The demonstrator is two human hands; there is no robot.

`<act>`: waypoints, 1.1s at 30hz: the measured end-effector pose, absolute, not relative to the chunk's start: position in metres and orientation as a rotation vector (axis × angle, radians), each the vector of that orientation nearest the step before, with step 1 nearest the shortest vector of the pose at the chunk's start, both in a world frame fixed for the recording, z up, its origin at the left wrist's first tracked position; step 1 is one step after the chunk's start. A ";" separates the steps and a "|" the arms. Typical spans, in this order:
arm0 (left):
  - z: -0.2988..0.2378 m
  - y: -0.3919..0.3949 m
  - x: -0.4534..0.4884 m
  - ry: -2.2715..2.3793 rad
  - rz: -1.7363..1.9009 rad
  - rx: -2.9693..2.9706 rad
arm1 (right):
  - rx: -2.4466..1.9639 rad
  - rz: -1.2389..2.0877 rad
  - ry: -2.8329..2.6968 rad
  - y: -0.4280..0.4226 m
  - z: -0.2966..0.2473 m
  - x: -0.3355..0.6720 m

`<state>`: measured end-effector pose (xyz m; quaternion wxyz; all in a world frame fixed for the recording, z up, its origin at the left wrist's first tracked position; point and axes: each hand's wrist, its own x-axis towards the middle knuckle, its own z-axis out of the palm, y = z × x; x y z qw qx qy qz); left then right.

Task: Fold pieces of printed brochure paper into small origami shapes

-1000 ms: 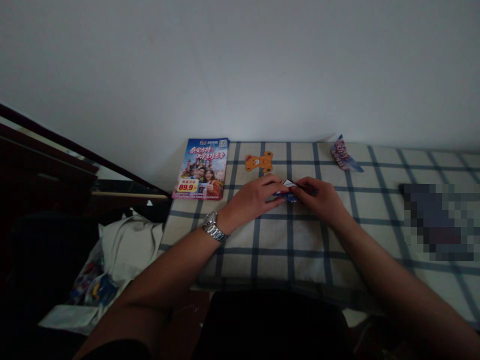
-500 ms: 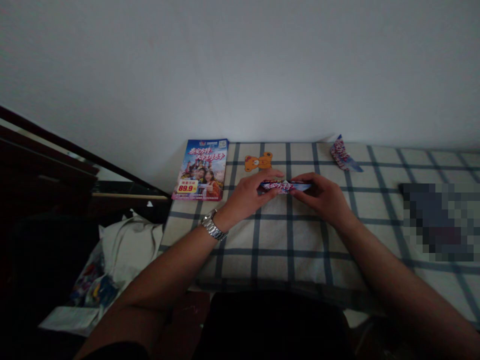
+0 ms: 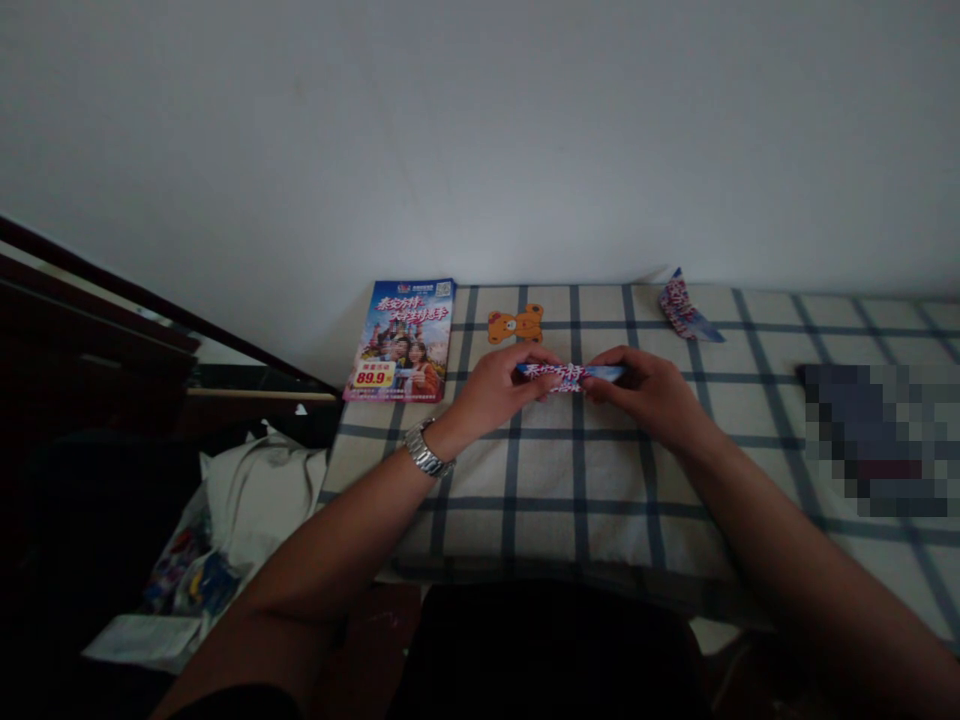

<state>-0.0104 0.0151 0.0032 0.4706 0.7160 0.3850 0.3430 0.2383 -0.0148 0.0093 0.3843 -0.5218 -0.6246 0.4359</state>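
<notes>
A folded paper flyer (image 3: 570,375), blue with pink-and-white lettering, is pinched between my two hands above the checked cloth (image 3: 544,510). My left hand (image 3: 514,380), with a metal watch on the wrist, grips its left part between thumb and fingers. On the right end, my right hand (image 3: 637,385) holds it the same way. My fingers cover parts of the folded paper. Left of my hands lies a stack of flyers (image 3: 405,340) printed with the same lettering. Behind my left hand is a brown bear figure (image 3: 516,324), flat on the cloth.
Another folded flyer (image 3: 684,308) sits against the wall (image 3: 525,140) at the back right. A pixelated dark object (image 3: 862,430) lies at the far right. Below on the left, a white bag (image 3: 262,490) stands beside a clear plastic bag with colourful contents (image 3: 199,580).
The folded flyer has tilted so more of its lettered face shows. Both hands keep their grip with slight finger shifts. The surrounding things stay where they were.
</notes>
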 end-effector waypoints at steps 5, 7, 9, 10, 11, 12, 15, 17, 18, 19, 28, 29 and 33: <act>0.000 0.016 -0.010 0.924 0.820 1.669 | -1.322 1.072 -1.643 -0.015 0.006 0.238; -0.003 0.017 -0.010 0.904 0.833 1.642 | -1.286 0.971 -1.695 -0.015 0.003 0.238; -0.007 0.018 -0.009 0.857 0.870 1.589 | -1.206 0.827 -1.774 -0.014 0.002 0.239; -0.008 0.018 -0.009 0.830 0.886 1.559 | -1.150 0.747 -1.823 -0.014 0.002 0.239; -0.009 0.017 -0.008 0.805 0.895 1.532 | -1.096 0.668 -1.887 -0.014 0.002 0.239; -0.009 0.017 -0.007 0.790 0.899 1.500 | -1.045 0.595 -1.947 -0.013 0.002 0.239; -0.007 0.014 -0.005 0.775 0.884 1.409 | -0.948 0.442 -2.070 -0.013 0.002 0.238; -0.007 0.013 -0.004 0.772 0.870 1.372 | -0.938 0.381 -2.097 -0.013 0.001 0.238; -0.008 0.013 -0.004 0.770 0.862 1.361 | -0.941 0.359 -2.104 -0.013 -0.001 0.238; -0.009 0.013 -0.004 0.767 0.855 1.356 | -0.947 0.344 -2.106 -0.013 -0.001 0.238; -0.007 0.011 -0.004 0.768 0.943 1.746 | -1.057 0.401 -1.994 -0.015 0.003 0.236; -0.005 0.010 -0.005 0.782 0.981 1.860 | -1.075 0.426 -1.981 -0.016 0.003 0.236; -0.001 0.009 -0.007 0.837 1.099 2.106 | -1.125 0.480 -1.944 -0.018 0.004 0.237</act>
